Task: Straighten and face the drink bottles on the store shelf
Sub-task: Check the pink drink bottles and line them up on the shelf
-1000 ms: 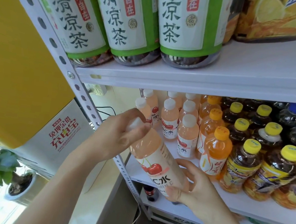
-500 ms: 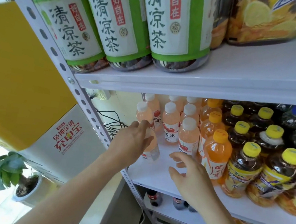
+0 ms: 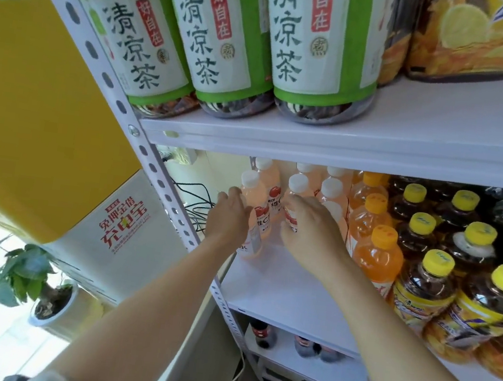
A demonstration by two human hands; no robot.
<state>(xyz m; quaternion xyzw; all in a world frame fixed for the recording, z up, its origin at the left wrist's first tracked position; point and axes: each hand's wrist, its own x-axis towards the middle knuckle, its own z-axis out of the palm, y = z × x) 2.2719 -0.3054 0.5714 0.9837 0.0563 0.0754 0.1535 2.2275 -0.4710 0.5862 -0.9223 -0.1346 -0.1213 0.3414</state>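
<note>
Pink bottle (image 3: 260, 220), tilted in mid-air a second ago, is now standing on the shelf (image 3: 278, 290) inside the left hand's (image 3: 227, 220) curled grip. Just right of it, the right hand (image 3: 312, 230) is reaching over a neighbouring bottle (image 3: 297, 185); its fingers are hiding behind the hand, so that grip I cannot tell.

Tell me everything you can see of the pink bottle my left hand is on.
The pink bottle is clear plastic with a white cap, pale pink drink and a white label with red fruit. It stands upright at the left front of its row on the white shelf; the left hand grips its side.
</note>
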